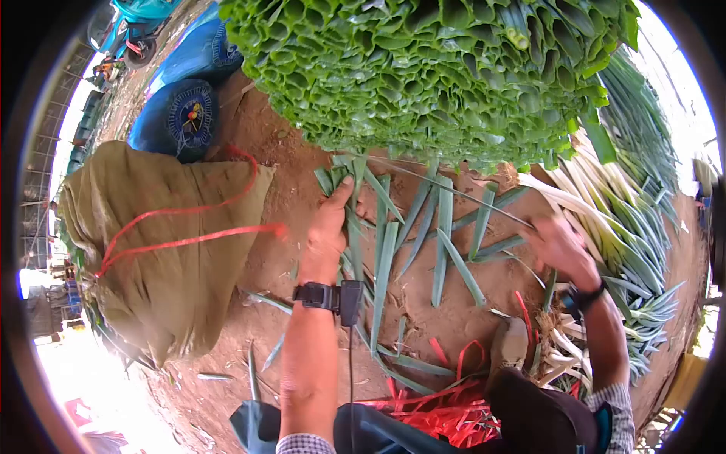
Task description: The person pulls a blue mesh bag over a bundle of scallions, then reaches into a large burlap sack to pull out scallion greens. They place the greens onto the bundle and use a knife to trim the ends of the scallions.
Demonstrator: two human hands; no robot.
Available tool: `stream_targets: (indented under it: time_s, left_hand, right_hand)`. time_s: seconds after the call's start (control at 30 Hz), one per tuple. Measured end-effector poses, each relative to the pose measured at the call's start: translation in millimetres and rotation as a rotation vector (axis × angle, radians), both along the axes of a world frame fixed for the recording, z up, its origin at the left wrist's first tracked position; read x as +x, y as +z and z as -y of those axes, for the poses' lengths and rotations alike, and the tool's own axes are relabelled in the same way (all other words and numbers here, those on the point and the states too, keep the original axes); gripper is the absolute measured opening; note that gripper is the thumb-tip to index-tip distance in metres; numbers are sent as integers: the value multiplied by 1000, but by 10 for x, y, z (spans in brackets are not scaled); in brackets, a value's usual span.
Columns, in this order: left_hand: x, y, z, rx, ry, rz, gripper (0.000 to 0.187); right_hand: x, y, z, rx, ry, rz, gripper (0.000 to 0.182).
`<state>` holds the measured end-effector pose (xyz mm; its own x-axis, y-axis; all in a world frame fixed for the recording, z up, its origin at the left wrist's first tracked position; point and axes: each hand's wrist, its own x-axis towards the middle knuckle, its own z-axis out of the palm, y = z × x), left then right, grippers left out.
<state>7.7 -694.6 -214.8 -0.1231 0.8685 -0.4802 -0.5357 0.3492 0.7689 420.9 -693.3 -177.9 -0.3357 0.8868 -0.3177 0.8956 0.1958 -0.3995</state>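
My left hand (330, 218) is closed around a few green leek leaves (352, 181), just below the front edge of a big stacked bundle of green leeks (423, 83). To the right, my right hand (556, 240), blurred by motion, is closed on the end of a long thin blade or rod (469, 197) that slants up-left toward my left hand. Cut leaf pieces (443, 242) lie scattered on the brown soil between my hands.
An olive cloth (166, 250) with red strips lies left, below blue sacks (185, 117). More leeks with white stems (605, 204) line the right. Red plastic ties (454, 416) lie near my legs and shoe (510, 342).
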Motion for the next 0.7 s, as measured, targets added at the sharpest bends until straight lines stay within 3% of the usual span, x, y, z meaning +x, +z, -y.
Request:
stream_targets:
  time_s: [0.03, 0.1, 0.17, 0.2, 0.27, 0.33, 0.4, 0.5, 0.6, 0.63, 0.7]
  left_hand:
    - [3, 35, -3, -41, 33, -70, 23]
    - [31, 61, 21, -53, 33, -4, 22]
    - [-112, -5, 23, 101, -76, 68, 20]
    - [-177, -11, 91, 58, -88, 17, 20]
    - [-269, -23, 439, -37, -119, -87, 20]
    - [-377, -38, 703, -154, 10, -315, 19]
    - [-600, -313, 791, -145, 32, -81, 18]
    - [-514, -379, 712, -187, -55, -215, 19]
    - [-332, -518, 691, -243, -127, -345, 19]
    - [-242, -539, 660, -253, -150, -380, 18]
    - [-181, -601, 623, -219, -210, -351, 23]
  right_hand:
    - [-235, 78, -167, -135, -36, -9, 27]
    - [-298, -171, -374, -317, -126, -340, 27]
    - [-75, -302, -315, 19, 85, -121, 26]
    - [24, -302, -296, 185, 199, -19, 25]
    - [516, -230, 177, 213, 96, 152, 23]
    - [957, -62, 770, 127, -93, 140, 22]
    - [1385, 27, 1402, -50, -386, 72, 23]
    - [1584, 84, 2018, -74, -626, 53, 27]
    - [1790, -218, 2325, 6, -814, 24, 24]
    - [1922, -447, 2422, 181, -804, 23, 26]
    - [1968, -468, 2467, 258, -860, 50, 25]
